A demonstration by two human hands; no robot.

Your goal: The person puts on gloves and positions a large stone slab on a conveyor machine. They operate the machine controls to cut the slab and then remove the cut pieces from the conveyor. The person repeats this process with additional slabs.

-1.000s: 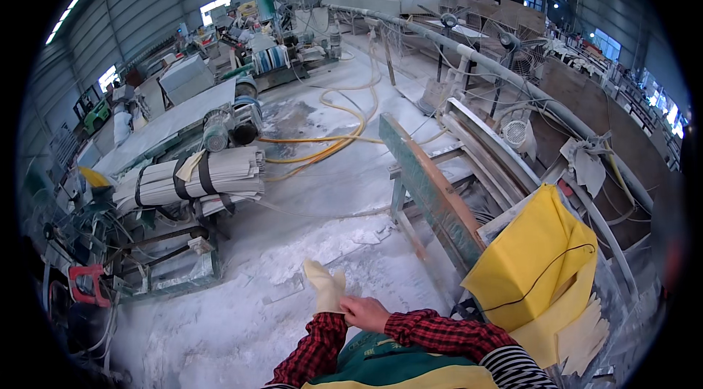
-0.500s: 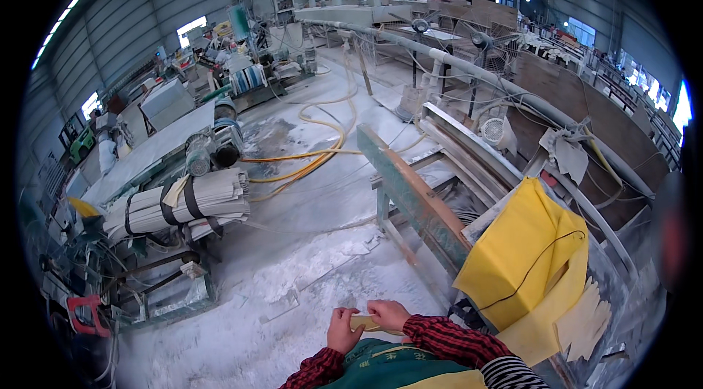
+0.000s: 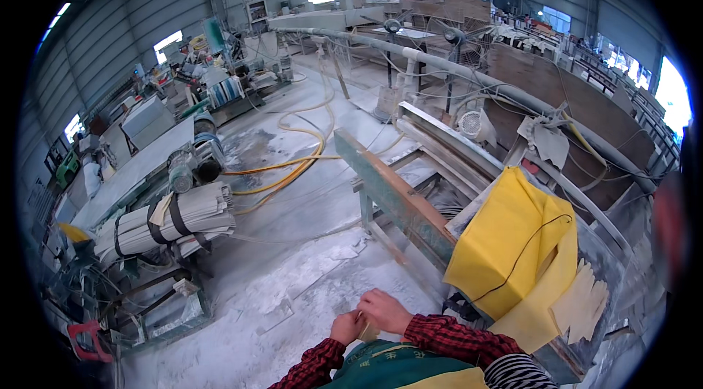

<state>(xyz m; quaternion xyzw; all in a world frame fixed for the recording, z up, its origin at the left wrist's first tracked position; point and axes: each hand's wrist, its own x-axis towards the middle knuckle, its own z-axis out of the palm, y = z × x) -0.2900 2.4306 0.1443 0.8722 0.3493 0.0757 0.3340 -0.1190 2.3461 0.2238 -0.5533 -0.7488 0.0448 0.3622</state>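
Observation:
Close together, low in front of my body, are my two hands, both closed. My left hand pinches one side of a small tan-yellow piece that looks flat and flexible. Over it bends my right hand, gripping its upper end and hiding most of it. Only a short part shows below the fingers, so its kind is unclear. Red-and-black checked sleeves cover both forearms, above a green apron with yellow at its lower part.
To the right, a yellow sheet with a dark cord and a pair of cream gloves lie on a metal frame with a green beam. Bundled pale strips and a red-handled saw are left. Yellow hoses cross the dusty floor.
My right hand has turned over the tan-yellow piece and come against my left, so less of it shows. The view has shifted slightly, moving the surroundings left in the picture.

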